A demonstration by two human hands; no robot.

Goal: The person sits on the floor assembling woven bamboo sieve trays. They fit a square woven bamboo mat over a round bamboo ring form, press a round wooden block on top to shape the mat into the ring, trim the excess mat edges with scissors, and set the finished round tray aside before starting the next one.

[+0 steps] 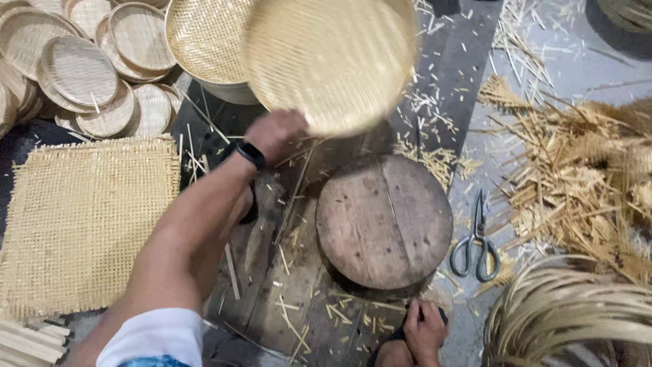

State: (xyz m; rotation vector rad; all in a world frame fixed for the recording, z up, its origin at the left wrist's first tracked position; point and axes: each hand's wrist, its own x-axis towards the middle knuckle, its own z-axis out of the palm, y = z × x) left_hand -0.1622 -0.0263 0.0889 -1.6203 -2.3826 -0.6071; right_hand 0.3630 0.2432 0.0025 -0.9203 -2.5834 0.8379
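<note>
A round woven bamboo tray (331, 61) sits far and centre in my view, tilted and blurred, its lower left rim gripped by my left hand (274, 133). That hand's fingers close on the rim; a black band (250, 154) circles the wrist, and the forearm runs down to a white sleeve (156, 336) at the near left. My right hand (424, 329) lies at the near edge, right of centre, fingers curled around a dark object that I cannot identify.

Just behind the held tray, to its left, a second woven tray (204, 37) rests on a pale round container (227, 90). Near of the held tray, in the centre, a round wooden block (384, 221) with a crack across its face stands on dark boards (272, 299) littered with short bamboo offcuts. Just right of the block, a pair of steel scissors (477, 241) lies on the grey floor (570, 68), blades pointing far.

At the far left, a heap of finished small round trays (81, 71) overlaps one another. Near of that heap, a square woven bamboo mat (81, 221) lies flat, with flat bamboo slats (30, 343) at its near left corner. On the right, a loose pile of bamboo trimmings (584, 170) spreads over the floor, and coiled bamboo strips (570, 316) fill the near right corner.
</note>
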